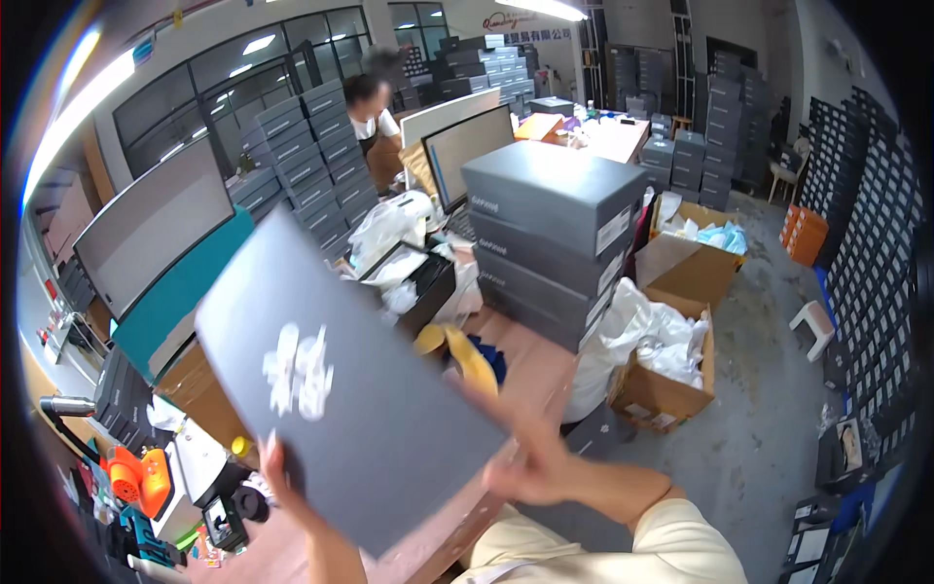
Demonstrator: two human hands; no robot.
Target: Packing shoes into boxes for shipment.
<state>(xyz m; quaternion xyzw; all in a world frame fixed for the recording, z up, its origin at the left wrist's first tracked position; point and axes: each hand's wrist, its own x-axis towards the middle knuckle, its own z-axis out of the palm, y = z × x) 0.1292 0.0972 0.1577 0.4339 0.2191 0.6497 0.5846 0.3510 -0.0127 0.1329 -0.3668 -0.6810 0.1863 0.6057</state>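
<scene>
A dark grey shoe box (pixel 389 448) with a pale printed mark on its broad face is held up, tilted, between my two hands, above the pinkish table (pixel 530 355). At its lower left edge, my left hand (pixel 282 482) grips with the fingers partly hidden behind it. Around the lower right corner, my right hand (pixel 535 453) is closed, slightly blurred. Just beyond it stands a stack of similar grey shoe boxes (pixel 555 180). Beside the held box, yellow and dark blue material (pixel 472 360) lies on the table, partly covered.
On the right floor are open cartons (pixel 671 389) holding white wrapping, and a white stool (pixel 812 326). A monitor (pixel 467 151) and an open black box (pixel 418 292) are beyond the held box. Orange tools (pixel 141 477) lie at left. Another person (pixel 372 112) is farther back among stacked boxes.
</scene>
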